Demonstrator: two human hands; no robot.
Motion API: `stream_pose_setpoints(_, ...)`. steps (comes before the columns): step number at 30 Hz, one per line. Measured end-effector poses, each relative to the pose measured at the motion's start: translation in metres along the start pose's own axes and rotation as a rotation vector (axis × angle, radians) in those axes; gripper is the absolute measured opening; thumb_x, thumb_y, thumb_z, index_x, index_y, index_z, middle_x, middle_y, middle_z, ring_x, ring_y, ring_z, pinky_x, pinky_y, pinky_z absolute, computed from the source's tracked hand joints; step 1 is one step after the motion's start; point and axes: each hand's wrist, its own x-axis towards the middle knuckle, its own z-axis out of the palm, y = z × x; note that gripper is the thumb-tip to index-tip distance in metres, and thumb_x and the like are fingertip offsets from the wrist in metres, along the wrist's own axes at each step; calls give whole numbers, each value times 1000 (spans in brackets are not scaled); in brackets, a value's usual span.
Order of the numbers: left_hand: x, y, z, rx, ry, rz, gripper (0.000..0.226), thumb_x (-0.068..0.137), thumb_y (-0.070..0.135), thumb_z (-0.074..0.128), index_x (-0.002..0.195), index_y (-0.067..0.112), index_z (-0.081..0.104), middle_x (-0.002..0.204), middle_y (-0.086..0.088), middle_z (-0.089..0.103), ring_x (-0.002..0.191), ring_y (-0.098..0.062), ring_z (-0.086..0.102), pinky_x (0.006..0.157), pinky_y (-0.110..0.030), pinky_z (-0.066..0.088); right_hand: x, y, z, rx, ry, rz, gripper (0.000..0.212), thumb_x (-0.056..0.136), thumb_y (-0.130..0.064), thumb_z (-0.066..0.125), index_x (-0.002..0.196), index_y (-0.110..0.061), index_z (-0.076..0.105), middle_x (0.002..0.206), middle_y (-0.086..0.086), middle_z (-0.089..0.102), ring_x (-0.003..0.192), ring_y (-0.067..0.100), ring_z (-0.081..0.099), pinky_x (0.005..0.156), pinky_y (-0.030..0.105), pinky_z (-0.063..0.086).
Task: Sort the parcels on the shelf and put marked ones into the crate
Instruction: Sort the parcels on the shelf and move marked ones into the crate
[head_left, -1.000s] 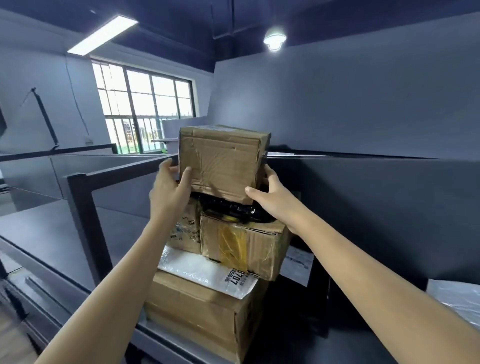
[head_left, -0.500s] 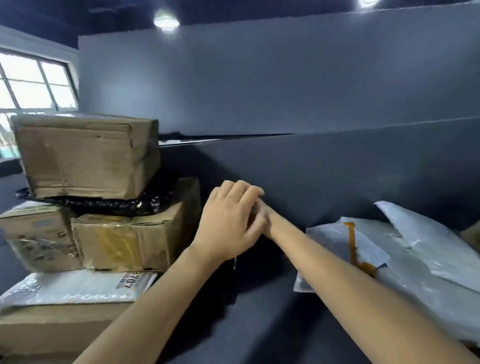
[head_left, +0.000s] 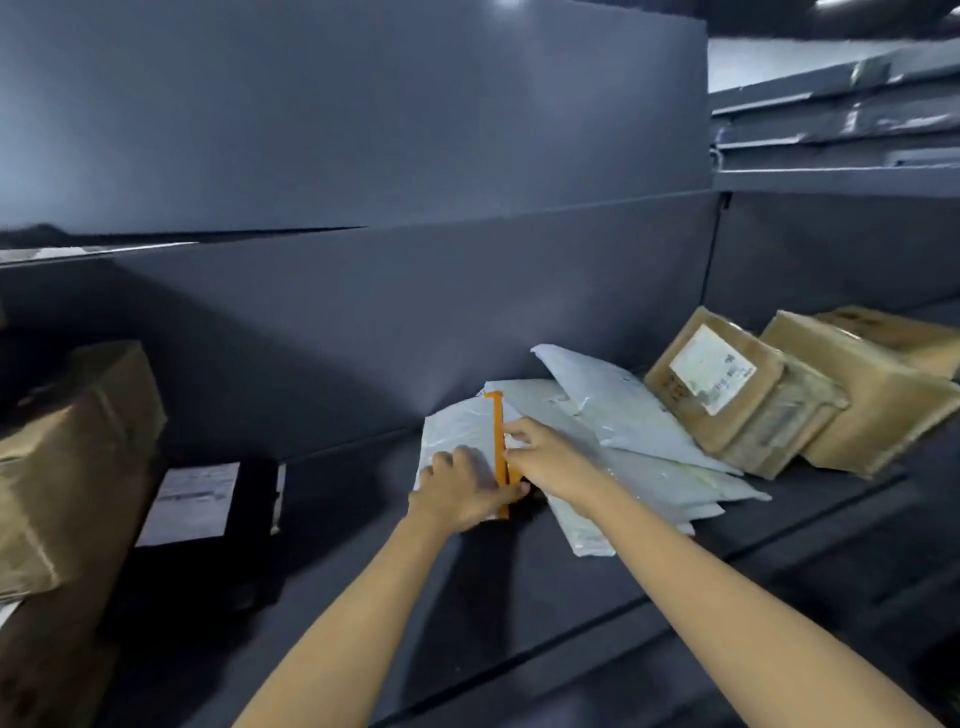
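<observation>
The mailer (head_left: 457, 431) lay on the shelf (head_left: 353, 499), its orange stripe (head_left: 500, 436) running front to back – the mark that, by my reading, sent it to the crate, which was not in view. The left hand (head_left: 462, 491) held its near part, fingers bent over the top and thumb at the front edge. The right hand (head_left: 553, 460) had fingers laid across the stripe; whether it gripped or only pressed, I could not tell.

To lift it well, both thumbs should go under the near edge and the mailer should slide toward the person before rising, since thin film sags and slips when pinched at one corner.

Its far right side touched the plain mailers (head_left: 623, 410), which were fanned and overlapping – pulling upward at once could drag them along. Those leaned against a labelled box (head_left: 727, 395), with a big box (head_left: 872, 410) just beside it. Well apart on the left sat a black parcel (head_left: 197, 499) and a left box (head_left: 67, 457), neither in the way.
</observation>
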Motion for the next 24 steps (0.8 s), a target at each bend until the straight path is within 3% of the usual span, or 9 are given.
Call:
stream_pose_setpoints(2,0,2,14,103,-26,19,85,67,70,57,127,14,37,138,-12,37,133,-34,31,104,-49,35,-4,4,0,54,-26,4,44,91,-9,46,134,-19,46,138,2,49,108,14,51,84,25,42)
stream_pose_setpoints(4,1,1,19,77,-3,15,72,72,56,58,125,13,37,135,-10,36,132,-33,31,104,-51,35,-5,8,1,80,-48,6,42,91,-12,49,132,-20,48,135,0,52,109,12,51,89,24,42)
stream_pose_setpoints(6,3,-2,12,-160,19,5,53,78,43,60,117,11,43,123,-7,44,121,-28,41,97,-43,40,-5,10,4,126,-62,1,40,91,-15,52,131,-19,49,134,-1,53,117,13,51,101,29,42)
stream_pose_setpoints(9,0,-16,-16,-719,91,-4,12,88,12,49,98,10,55,91,-3,56,91,-24,52,70,-31,41,-2,14,7,224,-72,2,43,91,-14,54,133,-15,47,135,-1,51,120,14,52,106,37,41)
stream_pose_setpoints(12,-16,-46,-51,-1293,89,-17,32,82,-8,34,86,6,62,82,-8,67,80,-27,60,68,-32,46,1,10,11,360,-90,11,39,89,-12,55,128,-15,49,124,-4,55,112,15,58,101,33,47)
stream_pose_setpoints(14,-33,-61,-66,-1526,59,76,38,80,-8,32,93,7,64,91,-9,71,84,-26,64,73,-35,50,2,4,18,439,-105,0,33,92,-16,56,124,-15,49,111,-7,59,111,17,59,99,31,47)
stream_pose_setpoints(17,-52,-68,-71,-1781,4,137,39,76,-1,38,101,9,67,101,-9,73,89,-21,70,78,-32,57,2,-7,33,595,-117,-42,34,95,-14,55,127,-9,48,112,0,61,106,17,60,96,32,50)
stream_pose_setpoints(20,-61,-70,-69,-1826,-32,149,38,82,2,39,104,12,69,109,-9,71,95,-21,69,81,-32,57,-2,-20,41,690,-112,-150,25,96,3,43,117,-3,56,100,7,66,87,17,64,70,23,56)
stream_pose_setpoints(24,-66,-75,-72,-1755,-25,170,37,85,0,37,94,13,71,99,-7,74,86,-18,71,74,-31,59,-2,-29,40,684,-72,-220,26,93,5,41,97,-9,63,91,9,68,76,17,63,68,29,54)
